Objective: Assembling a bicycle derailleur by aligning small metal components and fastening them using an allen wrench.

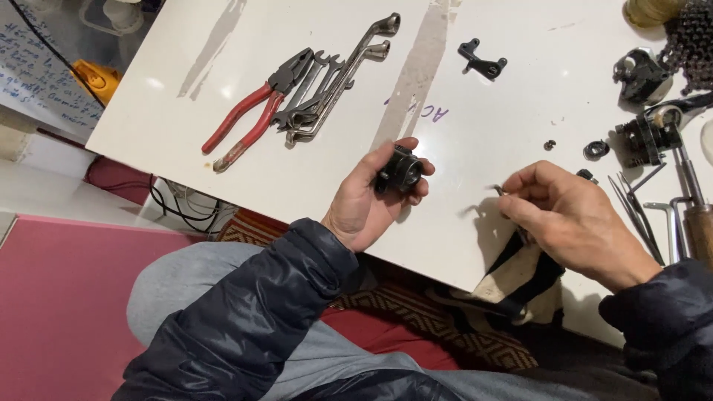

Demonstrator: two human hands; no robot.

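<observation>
Left hand [365,202] gripping black part [401,170], right hand [566,217] pinching small metal piece [497,190]

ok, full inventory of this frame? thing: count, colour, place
pliers: 1, red handles, table left
wrenches: several, silver, beside pliers
bracket: 1, black, table top centre
ring: 1, black, right of centre
mechanical parts: several, black, table right
tweezers: 1, metal, table right edge
round part: 1, black, in left hand
small metal piece: 1, silver, pinched by right hand
table: 1, white
left hand: 1, centre
right hand: 1, right
</observation>
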